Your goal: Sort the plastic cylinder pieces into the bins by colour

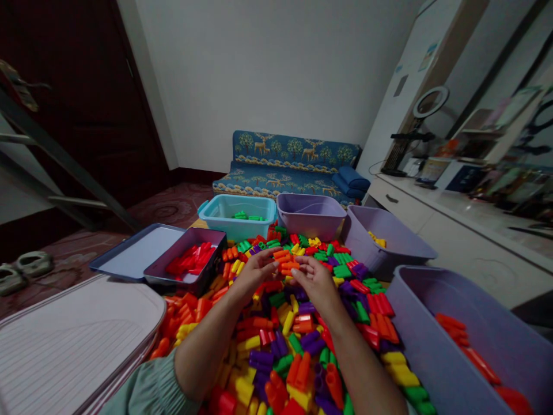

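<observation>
Both my hands meet over a heap of plastic toy blocks in red, orange, yellow, green and purple. Between them are orange bullet-shaped blocks, several together. My left hand grips these from the left, with thumb and fingers closed on them. From the right, my right hand pinches the same orange blocks. The heap spreads below and around both forearms.
A turquoise bin holds green blocks and a dark box red ones. Purple bins stand at the back, right and near right, the last with orange-red blocks. A white lid lies left. A blue sofa is behind.
</observation>
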Demonstrator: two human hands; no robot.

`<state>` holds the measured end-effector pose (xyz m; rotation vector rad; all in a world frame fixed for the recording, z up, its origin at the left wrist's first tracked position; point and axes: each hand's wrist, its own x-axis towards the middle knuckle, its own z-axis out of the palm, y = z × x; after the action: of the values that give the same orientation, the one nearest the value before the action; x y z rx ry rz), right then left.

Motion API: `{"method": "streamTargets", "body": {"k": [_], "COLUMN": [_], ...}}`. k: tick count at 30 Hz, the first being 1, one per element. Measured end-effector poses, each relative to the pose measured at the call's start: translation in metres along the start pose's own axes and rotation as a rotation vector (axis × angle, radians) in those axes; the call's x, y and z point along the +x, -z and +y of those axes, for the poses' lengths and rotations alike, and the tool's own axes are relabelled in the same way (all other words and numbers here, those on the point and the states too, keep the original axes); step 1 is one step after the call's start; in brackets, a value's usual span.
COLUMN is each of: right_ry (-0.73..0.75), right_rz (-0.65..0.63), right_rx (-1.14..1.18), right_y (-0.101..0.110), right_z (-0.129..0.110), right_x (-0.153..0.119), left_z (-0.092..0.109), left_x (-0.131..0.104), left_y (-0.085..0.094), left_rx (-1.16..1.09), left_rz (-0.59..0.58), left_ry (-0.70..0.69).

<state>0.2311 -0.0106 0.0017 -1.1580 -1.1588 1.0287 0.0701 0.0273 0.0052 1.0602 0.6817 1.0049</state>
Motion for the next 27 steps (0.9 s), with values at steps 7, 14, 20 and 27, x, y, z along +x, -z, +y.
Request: {"method": "streamTargets", "body": {"k": [7, 14, 20, 27], "right_ry": [-0.008, -0.009, -0.030, -0.073], "right_rz": [-0.022, -0.007, -0.030, -0.031], "right_rx": [-0.002, -0.065, -0.072, -0.068], "right_y": [-0.001, -0.001, -0.002, -0.004], "right_z": [0.015, 0.012, 0.001, -0.005], "right_x": [0.005, 0.002, -0.001, -0.003], "left_z": [-0.001, 0.003, 0.003, 0.000], "left_x": [0.000, -0.001, -0.001, -0.001], "left_y": [-0.004, -0.006, -0.004, -0.003], "left_rx": [0.058, 0.073, 0.148, 0.172], "left_rz": [-0.103, -0.063, -0.060, -0.072], "left_ry": [-0.004, -0.040, -0.024, -0.093]}}
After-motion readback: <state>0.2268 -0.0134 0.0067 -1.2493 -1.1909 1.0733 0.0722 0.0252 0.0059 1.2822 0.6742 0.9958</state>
